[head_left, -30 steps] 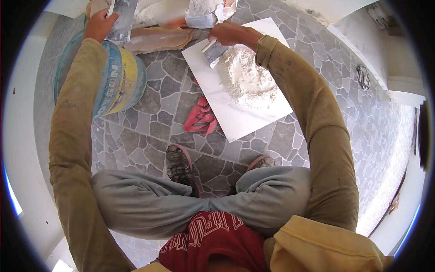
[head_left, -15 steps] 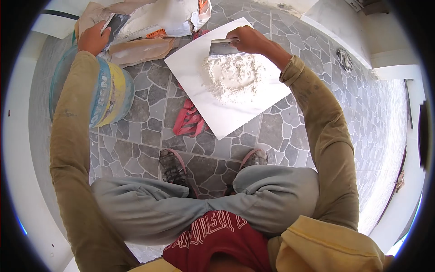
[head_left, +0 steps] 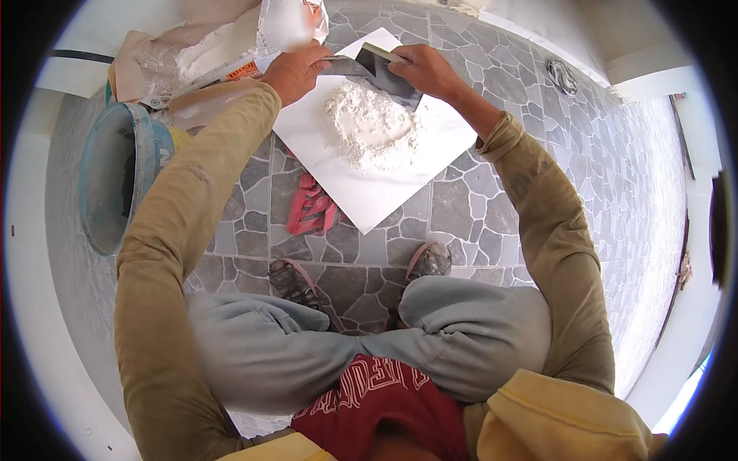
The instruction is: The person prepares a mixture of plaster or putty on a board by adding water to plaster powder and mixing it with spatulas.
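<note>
A white board (head_left: 365, 200) lies on the stone-patterned floor with a heap of white powder (head_left: 369, 127) on it. Over the board's upper left side, my left hand (head_left: 296, 73) is closed on a flat metal scraper (head_left: 344, 67). My right hand (head_left: 421, 71) grips a second, wider scraper (head_left: 398, 88), its blade tilted down at the upper right edge of the powder. The two blades meet or overlap in view above the heap; whether they touch, I cannot tell.
An open blue bucket (head_left: 108, 180) stands at the left. Behind it lies a torn paper sack (head_left: 219, 50). A red strap or cloth (head_left: 311, 206) is beside the board's left edge. A clear crumpled item (head_left: 562, 77) lies at the upper right.
My left hand has moved right from the sack to the board, bringing its scraper. My right hand's scraper has turned and shifted right. The bucket's opening now shows more.
</note>
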Motion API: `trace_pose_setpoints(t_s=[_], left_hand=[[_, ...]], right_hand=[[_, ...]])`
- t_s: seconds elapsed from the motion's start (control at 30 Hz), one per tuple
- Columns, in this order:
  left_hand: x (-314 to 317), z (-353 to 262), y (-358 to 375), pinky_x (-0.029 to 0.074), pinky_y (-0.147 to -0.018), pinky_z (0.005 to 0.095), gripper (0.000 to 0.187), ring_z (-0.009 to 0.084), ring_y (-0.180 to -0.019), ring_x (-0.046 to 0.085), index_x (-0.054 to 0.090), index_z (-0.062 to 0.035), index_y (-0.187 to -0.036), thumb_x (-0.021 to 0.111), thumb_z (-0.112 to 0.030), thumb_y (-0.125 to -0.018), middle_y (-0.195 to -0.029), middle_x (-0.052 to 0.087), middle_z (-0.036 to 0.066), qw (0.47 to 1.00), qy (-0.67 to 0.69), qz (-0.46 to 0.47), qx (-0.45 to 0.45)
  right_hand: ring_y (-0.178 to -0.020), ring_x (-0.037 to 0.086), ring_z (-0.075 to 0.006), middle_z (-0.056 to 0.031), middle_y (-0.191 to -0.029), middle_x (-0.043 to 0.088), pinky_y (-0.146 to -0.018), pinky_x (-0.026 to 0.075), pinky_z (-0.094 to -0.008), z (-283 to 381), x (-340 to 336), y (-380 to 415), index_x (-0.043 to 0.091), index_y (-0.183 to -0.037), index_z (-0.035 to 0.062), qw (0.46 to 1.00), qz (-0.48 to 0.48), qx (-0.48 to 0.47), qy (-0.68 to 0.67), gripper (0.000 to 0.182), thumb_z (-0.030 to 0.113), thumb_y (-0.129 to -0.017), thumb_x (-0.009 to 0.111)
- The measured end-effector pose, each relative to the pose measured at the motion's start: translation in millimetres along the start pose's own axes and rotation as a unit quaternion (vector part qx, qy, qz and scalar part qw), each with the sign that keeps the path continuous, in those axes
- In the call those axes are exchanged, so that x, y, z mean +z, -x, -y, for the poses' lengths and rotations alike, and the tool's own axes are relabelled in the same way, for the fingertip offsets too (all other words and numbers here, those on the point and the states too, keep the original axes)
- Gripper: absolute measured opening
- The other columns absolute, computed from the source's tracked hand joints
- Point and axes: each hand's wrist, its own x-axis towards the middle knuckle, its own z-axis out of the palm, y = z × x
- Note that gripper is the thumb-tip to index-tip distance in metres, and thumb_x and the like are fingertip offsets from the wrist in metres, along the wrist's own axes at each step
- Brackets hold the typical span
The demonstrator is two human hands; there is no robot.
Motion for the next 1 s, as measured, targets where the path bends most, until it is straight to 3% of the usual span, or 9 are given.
trace_pose_setpoints(t_s=[0.1, 0.27, 0.63, 0.7, 0.77, 0.83, 0.9, 0.97, 1.0], left_hand=[[21.0, -10.1, -4.5, 0.046, -0.074, 0.0416, 0.014, 0.0341, -0.086, 0.058, 0.062, -0.0028, -0.101, 0.063, -0.010, -0.090, -0.090, 0.058, 0.013, 0.998, -0.021, -0.014, 0.050], [10.3, -1.1, -10.0, 0.047, -0.074, 0.0397, 0.011, 0.0348, -0.086, 0.059, 0.062, -0.0024, -0.099, 0.062, -0.009, -0.090, -0.092, 0.060, 0.013, 0.999, -0.028, -0.016, 0.021], [20.6, -21.8, -5.7, 0.047, -0.073, 0.0401, 0.013, 0.0345, -0.084, 0.057, 0.061, -0.0017, -0.098, 0.064, -0.008, -0.087, -0.090, 0.057, 0.013, 0.998, -0.022, -0.010, 0.057], [38.2, -35.8, 2.3, 0.047, -0.073, 0.0401, 0.011, 0.0357, -0.085, 0.057, 0.060, -0.0017, -0.096, 0.063, -0.008, -0.088, -0.088, 0.057, 0.014, 0.992, -0.045, 0.055, 0.104], [44.0, -42.4, 10.4, 0.046, -0.072, 0.0413, 0.011, 0.0377, -0.084, 0.057, 0.059, -0.0017, -0.096, 0.063, -0.008, -0.088, -0.086, 0.057, 0.015, 0.991, -0.028, 0.042, 0.120], [38.9, -43.6, 13.7, 0.045, -0.072, 0.0424, 0.015, 0.0395, -0.082, 0.056, 0.058, 0.0000, -0.097, 0.064, -0.010, -0.087, -0.086, 0.057, 0.017, 0.998, 0.031, 0.057, -0.023], [24.7, -36.2, 16.8, 0.044, -0.070, 0.0428, 0.021, 0.0349, -0.080, 0.059, 0.058, 0.0016, -0.097, 0.064, -0.016, -0.088, -0.085, 0.059, 0.015, 0.996, 0.011, 0.066, -0.052], [13.9, -31.4, 21.6, 0.044, -0.068, 0.0400, 0.023, 0.0249, -0.080, 0.062, 0.060, 0.0000, -0.097, 0.061, -0.022, -0.090, -0.086, 0.062, 0.009, 0.965, 0.095, 0.096, -0.226], [7.1, -35.7, 24.0, 0.047, -0.070, 0.0373, 0.025, 0.0182, -0.084, 0.062, 0.061, -0.0042, -0.104, 0.059, -0.025, -0.092, -0.094, 0.063, 0.004, 0.918, 0.187, 0.112, -0.331]], right_hand=[[-0.066, 0.062, -0.0312, -0.0200, -0.078, 0.067, -0.066, 0.049, -0.0393, -5.6, 7.2, 0.3, 0.070, -0.102, 0.0006, 0.999, -0.042, 0.023, -0.010, 0.028, 0.021, -0.083, 0.061], [-0.070, 0.063, -0.0364, -0.0212, -0.080, 0.067, -0.068, 0.050, -0.0418, -9.1, 6.1, 4.7, 0.070, -0.099, 0.0005, 0.999, -0.049, 0.002, 0.004, 0.027, 0.022, -0.085, 0.060], [-0.074, 0.062, -0.0371, -0.0208, -0.080, 0.066, -0.072, 0.049, -0.0425, 10.9, 26.5, -1.7, 0.067, -0.095, 0.0006, 0.990, -0.084, 0.094, -0.069, 0.025, 0.023, -0.087, 0.060], [-0.076, 0.063, -0.0379, -0.0210, -0.081, 0.067, -0.072, 0.049, -0.0429, 14.5, 33.3, -5.2, 0.067, -0.096, 0.0010, 0.988, -0.092, 0.098, -0.075, 0.024, 0.023, -0.088, 0.060], [-0.081, 0.065, -0.0400, -0.0227, -0.084, 0.067, -0.075, 0.049, -0.0433, 13.8, 37.4, -10.2, 0.066, -0.098, 0.0007, 0.982, -0.151, 0.086, -0.070, 0.026, 0.024, -0.087, 0.061], [-0.083, 0.065, -0.0408, -0.0234, -0.086, 0.067, -0.076, 0.050, -0.0433, 5.7, 26.4, -14.3, 0.066, -0.098, 0.0002, 0.977, -0.192, 0.083, -0.037, 0.028, 0.025, -0.086, 0.062], [-0.085, 0.065, -0.0419, -0.0255, -0.088, 0.067, -0.078, 0.051, -0.0438, -6.4, 6.6, -5.3, 0.064, -0.101, -0.0010, 0.968, -0.227, 0.105, -0.020, 0.031, 0.025, -0.084, 0.064], [-0.084, 0.066, -0.0420, -0.0264, -0.089, 0.067, -0.077, 0.051, -0.0447, -9.9, -4.3, 13.9, 0.062, -0.106, -0.0008, 0.962, -0.251, 0.100, -0.034, 0.032, 0.024, -0.085, 0.064], [-0.082, 0.066, -0.0417, -0.0264, -0.088, 0.067, -0.075, 0.052, -0.0446, -3.1, -3.8, 26.4, 0.060, -0.108, -0.0009, 0.969, -0.234, 0.076, -0.003, 0.032, 0.022, -0.087, 0.063]])
